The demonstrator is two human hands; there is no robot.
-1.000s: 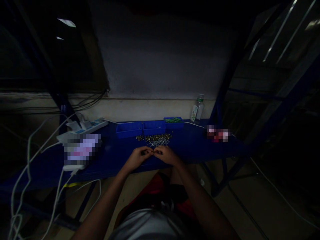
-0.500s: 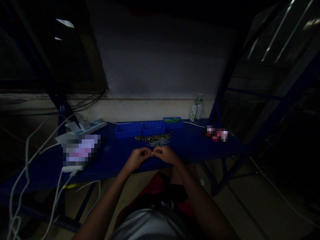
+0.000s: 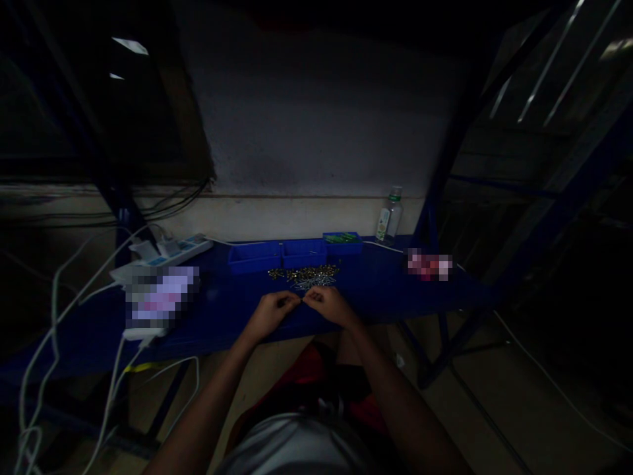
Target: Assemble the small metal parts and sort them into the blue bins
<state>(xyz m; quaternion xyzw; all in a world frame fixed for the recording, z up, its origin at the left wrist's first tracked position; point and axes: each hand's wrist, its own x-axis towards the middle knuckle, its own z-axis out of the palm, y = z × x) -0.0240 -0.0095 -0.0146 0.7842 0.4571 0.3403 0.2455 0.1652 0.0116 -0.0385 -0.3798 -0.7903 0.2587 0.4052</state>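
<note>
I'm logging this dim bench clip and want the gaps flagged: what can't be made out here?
Head view, all:
Whether anything sits between the meeting fingertips of the left hand and right hand: too small, dark, covered by fingers.
The kind of small metal parts heaped beyond the hands: too small.
The left patch and right patch on the blue table: pixelated.
The bottle label: too small to read.

Head-worn camera faces forward and down, close over the blue bench [image 3: 376,284]

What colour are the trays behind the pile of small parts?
The trays are blue, like the table; the head view shows them best.
</note>
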